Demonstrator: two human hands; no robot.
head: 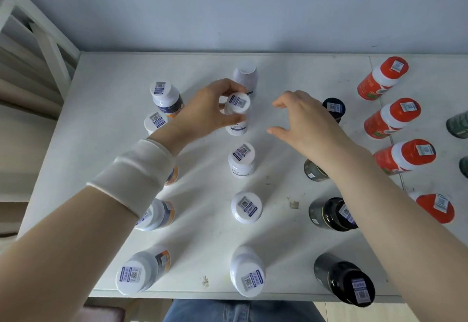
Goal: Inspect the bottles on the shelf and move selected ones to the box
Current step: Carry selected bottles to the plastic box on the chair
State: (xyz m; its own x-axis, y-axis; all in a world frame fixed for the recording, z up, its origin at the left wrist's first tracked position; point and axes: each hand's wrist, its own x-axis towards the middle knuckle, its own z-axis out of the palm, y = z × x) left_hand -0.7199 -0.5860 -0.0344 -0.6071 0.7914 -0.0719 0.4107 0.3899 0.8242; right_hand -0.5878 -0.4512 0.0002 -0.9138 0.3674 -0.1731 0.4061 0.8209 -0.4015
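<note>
The small white plastic bottle with a white cap (238,105) sits in the middle column of the white shelf surface (109,98), second from the back. The left hand (202,110) grasps it, thumb and fingers curled round the cap and neck. Its long axis runs roughly upright, with the cap facing the camera. Whether its base touches the shelf cannot be told. The cap carries a square sticker with a QR code and a blue-edged line of print, too small to read. A dark blue band on its body label is also illegible.

The right hand (304,121) hangs just beside the bottle, apart from it, fingers loosely curved and holding nothing.

The same QR stickers show on the other white-capped bottles (246,206), the white-capped bottles with orange-and-navy labels (166,96), the black-capped dark bottles (333,214) and the red-capped orange bottles (391,71). No brand name can be made out on any of them.

The left forearm and its white fabric wrist cuff (136,174) hide parts of the left column. The right forearm covers one dark bottle (314,171). Dark green bottles (457,124) are cut off at the right edge.
</note>
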